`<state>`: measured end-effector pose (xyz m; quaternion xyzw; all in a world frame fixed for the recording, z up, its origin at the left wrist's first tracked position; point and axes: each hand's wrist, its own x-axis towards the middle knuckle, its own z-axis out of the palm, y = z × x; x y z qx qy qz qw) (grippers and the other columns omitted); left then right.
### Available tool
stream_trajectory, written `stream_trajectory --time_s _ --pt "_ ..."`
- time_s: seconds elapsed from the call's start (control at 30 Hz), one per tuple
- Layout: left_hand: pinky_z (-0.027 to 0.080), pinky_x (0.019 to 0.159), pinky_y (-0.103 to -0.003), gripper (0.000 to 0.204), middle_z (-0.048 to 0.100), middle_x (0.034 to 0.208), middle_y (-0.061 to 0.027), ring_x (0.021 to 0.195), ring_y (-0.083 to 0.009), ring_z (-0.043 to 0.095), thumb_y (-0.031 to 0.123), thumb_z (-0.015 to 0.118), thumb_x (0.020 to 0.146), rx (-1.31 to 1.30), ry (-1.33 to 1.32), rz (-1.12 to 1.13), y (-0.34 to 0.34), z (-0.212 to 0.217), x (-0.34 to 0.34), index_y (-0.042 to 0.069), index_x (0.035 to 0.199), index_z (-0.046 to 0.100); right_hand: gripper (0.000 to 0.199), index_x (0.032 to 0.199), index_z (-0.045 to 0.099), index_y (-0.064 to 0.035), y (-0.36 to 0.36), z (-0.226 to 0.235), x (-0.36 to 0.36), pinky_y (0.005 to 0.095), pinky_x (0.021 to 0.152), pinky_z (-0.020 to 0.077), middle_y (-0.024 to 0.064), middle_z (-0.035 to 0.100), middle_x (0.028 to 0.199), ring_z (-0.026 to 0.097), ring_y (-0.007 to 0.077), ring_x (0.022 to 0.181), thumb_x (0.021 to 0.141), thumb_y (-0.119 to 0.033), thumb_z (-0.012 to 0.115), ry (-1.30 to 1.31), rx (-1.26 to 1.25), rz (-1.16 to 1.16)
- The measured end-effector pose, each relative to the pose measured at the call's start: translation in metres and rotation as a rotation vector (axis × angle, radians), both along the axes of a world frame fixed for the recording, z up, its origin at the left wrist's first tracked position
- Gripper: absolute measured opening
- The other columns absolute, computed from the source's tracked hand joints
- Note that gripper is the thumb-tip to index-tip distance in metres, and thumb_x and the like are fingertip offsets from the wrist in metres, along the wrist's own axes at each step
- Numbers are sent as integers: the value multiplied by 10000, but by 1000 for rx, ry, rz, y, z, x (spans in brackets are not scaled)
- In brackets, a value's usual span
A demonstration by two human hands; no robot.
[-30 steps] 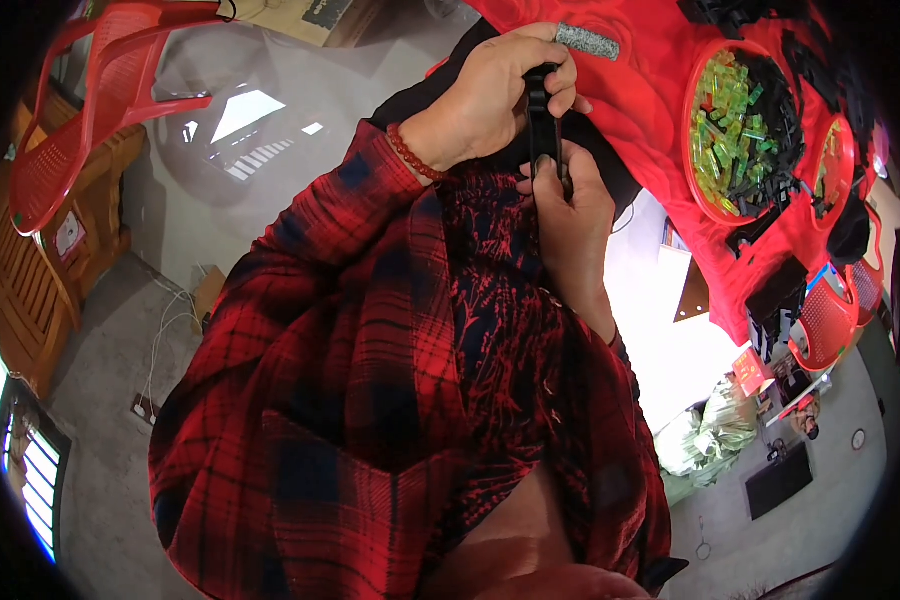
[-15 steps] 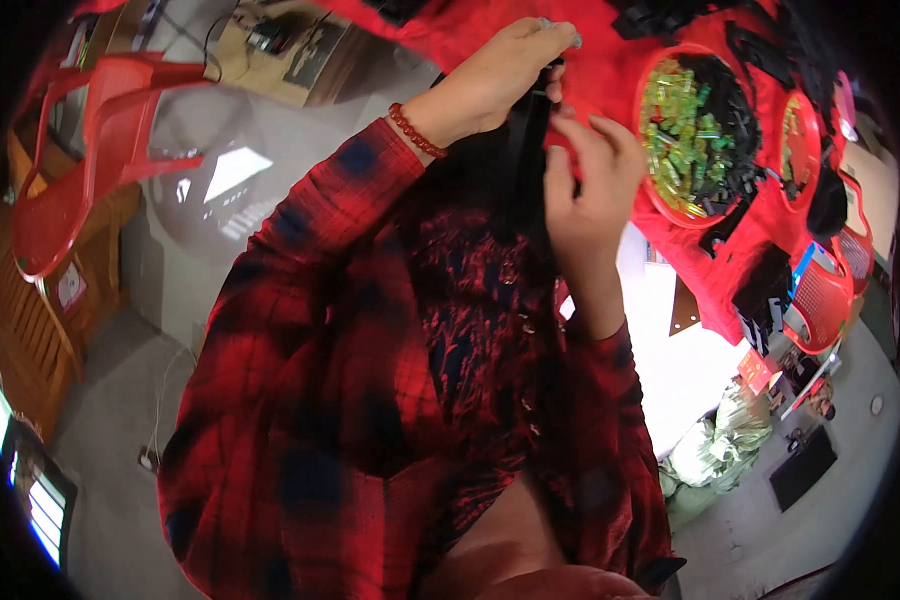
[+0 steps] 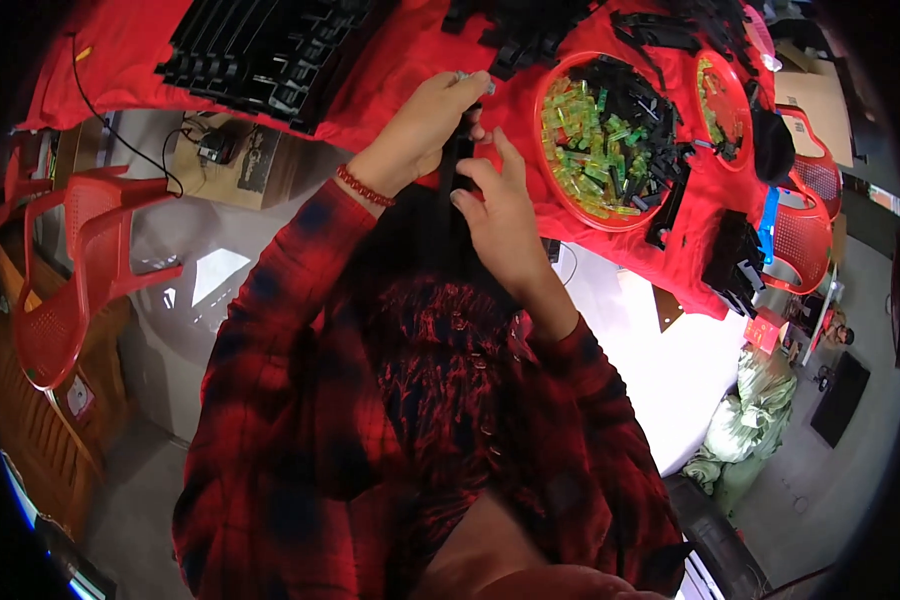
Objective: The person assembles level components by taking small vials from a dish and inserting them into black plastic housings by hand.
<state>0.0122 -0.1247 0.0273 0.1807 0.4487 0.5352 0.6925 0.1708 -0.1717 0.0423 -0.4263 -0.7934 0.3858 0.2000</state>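
Observation:
A long narrow black plastic part stands out from my body over the table's near edge, its lower end lost against dark clothing. My left hand, with a red bead bracelet at the wrist, is closed around its far end. Something small and silvery shows at that hand's fingertips; I cannot make out what it is. My right hand is at the part's right side, thumb and bent forefinger against its edge, another finger raised. Just right of it sits a round red tray of small yellow-green clear pieces and black pieces.
Long black parts lie in a row on the red-covered table at the far left. More black parts lie at the back. A smaller red tray stands farther right. Red plastic chairs flank the table.
The view has shifted, so more of the table and the row of black parts at the left show. Both hands stay at the black part in nearly the same pose.

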Motion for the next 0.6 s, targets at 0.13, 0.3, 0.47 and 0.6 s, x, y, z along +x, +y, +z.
stream_trajectory --time_s 0.13,0.3,0.47,0.6 --pt "486 630 -286 275 512 801 -32 648 -139 516 304 600 971 -58 -63 40 -3 0 -2 32 998 572 325 1176 517 -39 1 -8 1 459 1084 368 327 249 1481 246 505 1407 871 37 597 83 -55 9" --pt "494 665 -293 295 532 819 -41 691 -166 566 343 572 991 -72 -83 15 -2 5 -9 56 1054 544 326 1182 536 -41 4 -7 -1 406 1103 340 264 270 1507 305 405 1410 875 65 562 183 -122 14" --pt "505 759 -303 375 572 906 -67 833 -163 601 361 534 1008 -7 -174 19 -8 9 3 38 1185 464 286 1164 546 -12 7 -12 9 370 1014 443 184 357 1464 465 316 1302 889 61 577 190 -65 -44" --pt "478 888 -294 511 591 1083 -127 1045 -169 589 354 511 1017 175 321 17 -28 -2 14 -26 1330 371 231 1153 551 8 15 -14 23 306 928 491 137 402 1429 574 197 1139 926 46 569 380 -352 -135"
